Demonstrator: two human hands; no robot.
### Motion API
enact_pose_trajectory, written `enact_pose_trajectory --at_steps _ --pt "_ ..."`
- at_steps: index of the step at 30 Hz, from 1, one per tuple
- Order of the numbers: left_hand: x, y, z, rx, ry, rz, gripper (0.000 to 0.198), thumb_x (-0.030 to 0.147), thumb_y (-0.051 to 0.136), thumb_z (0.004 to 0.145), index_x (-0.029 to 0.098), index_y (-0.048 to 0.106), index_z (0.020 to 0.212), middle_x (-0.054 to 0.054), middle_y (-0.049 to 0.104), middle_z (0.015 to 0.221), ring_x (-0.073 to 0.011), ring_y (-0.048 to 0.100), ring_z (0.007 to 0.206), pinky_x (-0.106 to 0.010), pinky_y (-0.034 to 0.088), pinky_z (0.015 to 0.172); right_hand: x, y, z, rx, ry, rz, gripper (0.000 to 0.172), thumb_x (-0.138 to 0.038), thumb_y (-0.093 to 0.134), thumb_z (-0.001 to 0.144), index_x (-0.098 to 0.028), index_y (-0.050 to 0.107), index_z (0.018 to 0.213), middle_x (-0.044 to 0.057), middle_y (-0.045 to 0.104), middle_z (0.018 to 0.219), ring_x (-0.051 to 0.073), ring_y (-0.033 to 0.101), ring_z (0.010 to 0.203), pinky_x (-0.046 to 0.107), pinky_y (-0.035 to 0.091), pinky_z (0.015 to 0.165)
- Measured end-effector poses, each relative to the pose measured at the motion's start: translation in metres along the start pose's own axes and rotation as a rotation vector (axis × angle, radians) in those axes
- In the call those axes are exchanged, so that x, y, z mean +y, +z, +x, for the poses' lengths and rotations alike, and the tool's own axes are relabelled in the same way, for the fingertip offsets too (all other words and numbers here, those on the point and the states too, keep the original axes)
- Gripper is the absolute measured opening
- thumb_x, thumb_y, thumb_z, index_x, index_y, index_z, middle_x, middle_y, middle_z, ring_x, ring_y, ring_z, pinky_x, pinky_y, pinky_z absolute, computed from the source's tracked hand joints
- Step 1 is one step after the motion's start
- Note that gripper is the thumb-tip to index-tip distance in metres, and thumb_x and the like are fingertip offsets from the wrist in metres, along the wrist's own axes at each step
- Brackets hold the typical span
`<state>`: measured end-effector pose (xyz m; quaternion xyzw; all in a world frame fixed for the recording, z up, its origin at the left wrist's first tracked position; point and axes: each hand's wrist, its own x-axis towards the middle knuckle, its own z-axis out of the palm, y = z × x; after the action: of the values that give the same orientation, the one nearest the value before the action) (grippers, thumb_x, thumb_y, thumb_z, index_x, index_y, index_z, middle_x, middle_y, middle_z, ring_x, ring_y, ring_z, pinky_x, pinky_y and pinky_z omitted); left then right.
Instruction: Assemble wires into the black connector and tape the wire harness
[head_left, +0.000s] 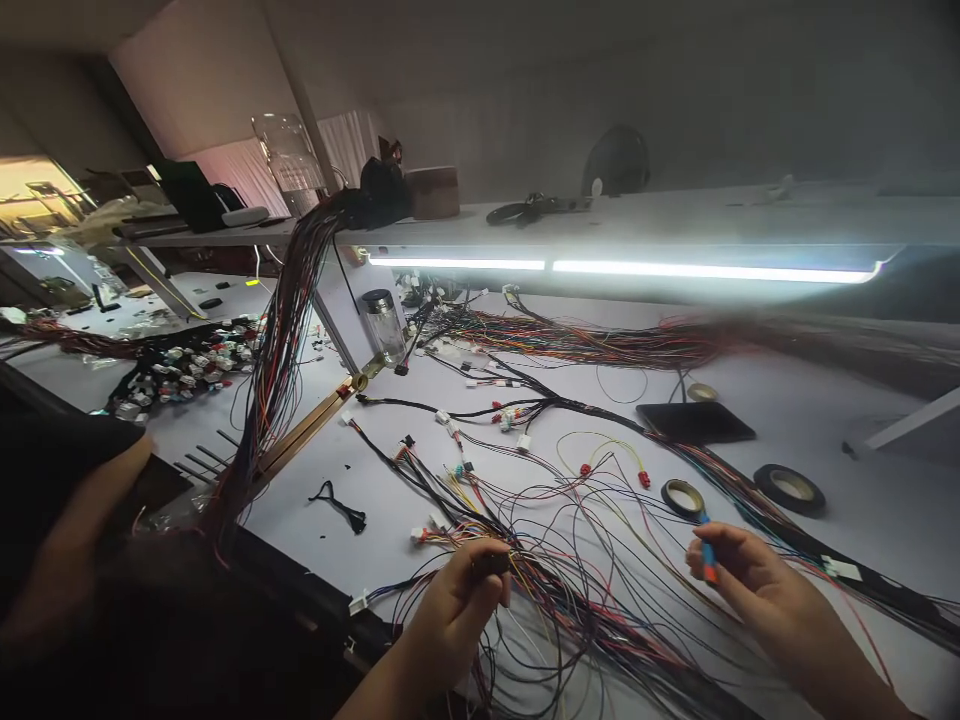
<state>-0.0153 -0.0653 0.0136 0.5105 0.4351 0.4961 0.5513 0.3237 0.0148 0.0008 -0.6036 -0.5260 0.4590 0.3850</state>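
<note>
My left hand (454,610) is closed in a pinch around a small dark connector (491,565) where several coloured wires (570,590) meet. My right hand (742,580) is closed on a small blue and orange tool (707,552), held upright between thumb and fingers. Both hands hover low over a tangle of loose harness wires spread across the white table (825,420). The two hands are roughly a forearm's width apart.
Two rolls of black tape (789,488) (682,496) lie right of centre, a dark flat pad (695,421) behind them. A clear jar (384,325) stands mid-table. A thick wire bundle (277,360) hangs from the shelf. Another person's arm (75,520) is at the left.
</note>
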Motion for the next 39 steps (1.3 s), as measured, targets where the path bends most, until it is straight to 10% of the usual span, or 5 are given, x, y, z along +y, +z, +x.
enact_pose_trajectory --at_steps 6,11,17,28,39 --pt "-0.009 0.011 0.003 0.015 -0.138 -0.179 0.037 0.05 0.059 0.086 0.018 0.059 0.105 0.002 0.045 0.066 -0.0108 0.041 0.061 -0.024 0.034 0.059 -0.002 -0.002 0.006 0.003 0.136 -0.207 0.037 -0.056 0.057 0.078 -0.025 0.066 0.096 0.0 0.065 0.066 0.021 0.06 0.061 0.029 0.047 0.055" --pt "-0.02 0.018 0.006 0.059 -0.233 -0.266 0.037 0.049 0.065 0.082 0.018 0.06 0.1 0.003 0.041 0.07 -0.0081 0.037 0.06 -0.022 0.032 0.057 -0.02 0.004 0.003 0.034 0.081 0.16 0.034 -0.053 0.065 0.08 -0.026 0.066 0.099 -0.004 0.056 0.063 0.014 0.05 0.059 0.026 0.044 0.058" --pt "-0.021 0.018 0.009 -0.172 -0.249 -0.208 0.039 0.053 0.058 0.085 0.016 0.057 0.097 0.007 0.033 0.061 -0.0077 0.028 0.054 -0.021 0.022 0.05 -0.072 0.058 -0.026 -0.248 0.184 0.621 0.031 -0.048 0.069 0.081 -0.021 0.063 0.094 0.005 0.066 0.092 0.016 0.061 0.072 0.029 0.049 0.066" --pt "-0.015 0.009 0.006 -0.257 -0.145 0.052 0.039 0.053 0.051 0.088 0.016 0.06 0.096 -0.001 0.05 0.076 -0.0134 0.041 0.067 -0.026 0.035 0.064 -0.068 0.128 -0.044 -0.509 -0.051 0.366 0.023 -0.04 0.064 0.087 -0.021 0.06 0.1 0.003 0.062 0.086 0.018 0.058 0.077 0.033 0.048 0.072" --pt "-0.016 0.012 0.01 -0.205 -0.309 -0.178 0.041 0.055 0.058 0.084 0.016 0.056 0.095 0.006 0.034 0.061 -0.0079 0.026 0.053 -0.021 0.022 0.05 -0.062 0.072 -0.016 -0.198 -0.036 0.269 0.026 -0.038 0.056 0.088 -0.023 0.058 0.11 0.003 0.061 0.085 0.018 0.051 0.071 0.029 0.042 0.06"
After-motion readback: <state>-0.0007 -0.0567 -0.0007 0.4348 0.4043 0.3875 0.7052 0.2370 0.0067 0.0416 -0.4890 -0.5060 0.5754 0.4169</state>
